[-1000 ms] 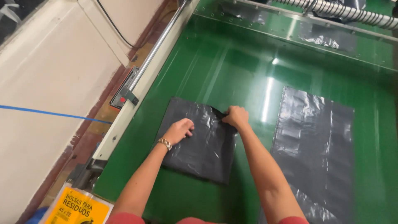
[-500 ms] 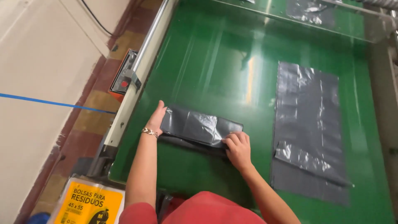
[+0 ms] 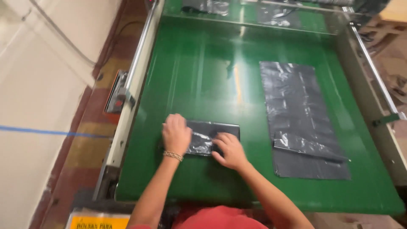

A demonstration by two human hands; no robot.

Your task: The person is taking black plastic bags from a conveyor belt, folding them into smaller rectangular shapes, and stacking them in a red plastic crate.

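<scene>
Change since earlier: both hands have come closer together on the bag, which is now folded to a smaller, narrower bundle than half a second ago; the view has shifted so the whole table shows.
Left hand: the left hand (image 3: 176,134), a beaded bracelet (image 3: 173,156) at its wrist, lies palm down on the left end of the bundle, fingers spread flat and pressing, gripping nothing.
Right hand: the right hand (image 3: 229,149) rests on the bundle's near right part, fingers stretched flat towards the left hand, not clenched.
Held thing: the folded black plastic bag (image 3: 212,133) is a small flat rectangle on the near left part of the table, under both hands.
Surface: the glossy green flat table (image 3: 203,76) bears the bag.
Nearby: a long black plastic bag laid out flat (image 3: 296,110) lies well apart to the right, its lower end creased over.
Left edge: a grey metal side rail (image 3: 137,63) runs along the table, with a small orange control box (image 3: 115,95) fixed to it.
Below: a yellow printed package (image 3: 99,221) shows at the bottom edge.
</scene>
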